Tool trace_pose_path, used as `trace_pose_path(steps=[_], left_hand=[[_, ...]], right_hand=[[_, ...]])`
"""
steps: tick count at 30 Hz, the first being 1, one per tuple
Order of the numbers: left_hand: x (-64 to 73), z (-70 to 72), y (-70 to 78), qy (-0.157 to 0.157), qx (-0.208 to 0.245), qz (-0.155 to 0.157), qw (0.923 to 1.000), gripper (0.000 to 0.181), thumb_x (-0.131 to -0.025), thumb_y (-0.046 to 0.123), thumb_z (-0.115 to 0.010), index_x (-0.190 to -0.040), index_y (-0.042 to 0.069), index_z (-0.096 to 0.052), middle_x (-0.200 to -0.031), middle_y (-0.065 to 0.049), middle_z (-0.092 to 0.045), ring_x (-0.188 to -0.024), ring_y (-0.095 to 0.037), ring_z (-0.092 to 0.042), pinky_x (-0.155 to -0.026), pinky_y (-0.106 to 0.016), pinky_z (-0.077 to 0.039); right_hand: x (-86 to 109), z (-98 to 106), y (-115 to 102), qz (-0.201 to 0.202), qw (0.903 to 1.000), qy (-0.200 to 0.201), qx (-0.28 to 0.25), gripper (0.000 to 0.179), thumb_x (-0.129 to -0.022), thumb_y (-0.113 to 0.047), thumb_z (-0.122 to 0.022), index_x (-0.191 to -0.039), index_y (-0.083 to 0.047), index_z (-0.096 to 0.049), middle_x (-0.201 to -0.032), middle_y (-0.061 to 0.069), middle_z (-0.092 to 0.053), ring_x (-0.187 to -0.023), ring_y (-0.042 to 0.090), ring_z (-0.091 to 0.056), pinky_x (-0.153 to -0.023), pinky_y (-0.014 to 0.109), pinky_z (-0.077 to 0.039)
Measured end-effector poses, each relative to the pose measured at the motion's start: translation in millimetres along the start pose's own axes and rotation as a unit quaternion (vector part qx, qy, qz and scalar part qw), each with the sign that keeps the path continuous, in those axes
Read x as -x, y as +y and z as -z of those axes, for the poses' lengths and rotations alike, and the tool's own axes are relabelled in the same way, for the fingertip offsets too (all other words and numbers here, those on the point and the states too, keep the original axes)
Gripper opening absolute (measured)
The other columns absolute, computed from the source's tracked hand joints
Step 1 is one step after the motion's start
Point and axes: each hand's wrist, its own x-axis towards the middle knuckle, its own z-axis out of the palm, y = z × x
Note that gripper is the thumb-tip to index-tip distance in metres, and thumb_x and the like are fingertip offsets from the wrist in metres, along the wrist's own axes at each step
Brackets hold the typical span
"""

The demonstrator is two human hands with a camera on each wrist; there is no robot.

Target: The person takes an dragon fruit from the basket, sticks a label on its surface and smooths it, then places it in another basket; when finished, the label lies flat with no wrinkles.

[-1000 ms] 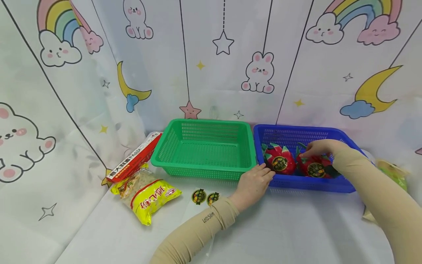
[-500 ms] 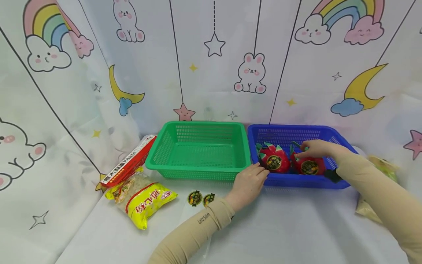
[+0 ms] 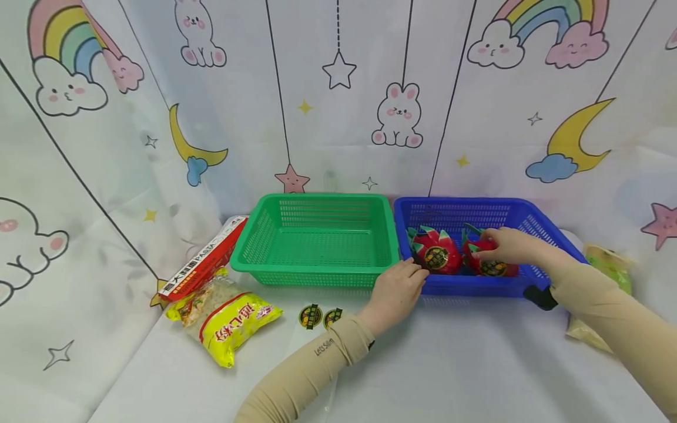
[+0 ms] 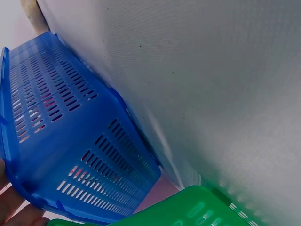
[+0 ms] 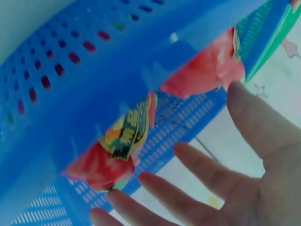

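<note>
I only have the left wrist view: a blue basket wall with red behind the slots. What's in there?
Observer: Two dragon fruits side by side, the left fruit and the right fruit, in the blue basket.
Operator: Where's the right hand?
Observer: The right hand is inside the basket, on top of the right fruit, with its fingers spread and no grip on it.
Operator: Anything left of the green basket?
Observer: A pasta box and a yellow bag lie there.

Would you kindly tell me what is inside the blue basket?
The blue basket holds two red dragon fruits: the left dragon fruit shows fully, while the right hand covers part of the right dragon fruit. The floor beneath them is hidden.
</note>
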Motion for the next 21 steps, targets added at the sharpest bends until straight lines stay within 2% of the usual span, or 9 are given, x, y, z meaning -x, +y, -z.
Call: trace_pose_path(steps=[7,14,21], left_hand=[[0.8,2.1,-1.1,0.002,0.003,-0.007,1.0000,0.019,-0.088,0.019,-0.061,-0.106,0.017,-0.067,-0.101,0.004,-0.067,-0.107,-0.012,-0.060,-0.099,-0.023,-0.041],[3.3,4.8,-2.2,-0.034,0.014,-0.009,0.9993,0.027,-0.089,0.018,-0.059,-0.115,0.014,-0.064,-0.112,0.001,-0.065,-0.115,-0.016,-0.056,-0.102,-0.026,-0.039],[5.7,8.8,-2.7,-0.082,0.013,-0.009,0.9965,0.035,-0.091,0.022,-0.057,-0.125,0.013,-0.058,-0.123,-0.001,-0.060,-0.124,-0.017,-0.049,-0.107,-0.027,-0.033]], right_hand=[[16.3,-8,-9,-0.024,0.9983,0.050,-0.017,0.061,-0.087,-0.039,-0.061,-0.117,0.012,-0.050,-0.104,0.030,-0.060,-0.091,0.042,-0.058,-0.072,0.049,-0.053],[30.6,-22,-22,-0.051,0.9924,0.108,-0.030,0.058,-0.086,-0.043,-0.061,-0.115,0.006,-0.055,-0.093,0.019,-0.065,-0.083,0.031,-0.060,-0.064,0.042,-0.053],[43.2,-40,-37,-0.037,0.9821,0.182,-0.034,0.050,-0.086,-0.044,-0.061,-0.108,0.001,-0.061,-0.095,0.018,-0.066,-0.081,0.030,-0.061,-0.061,0.040,-0.053]])
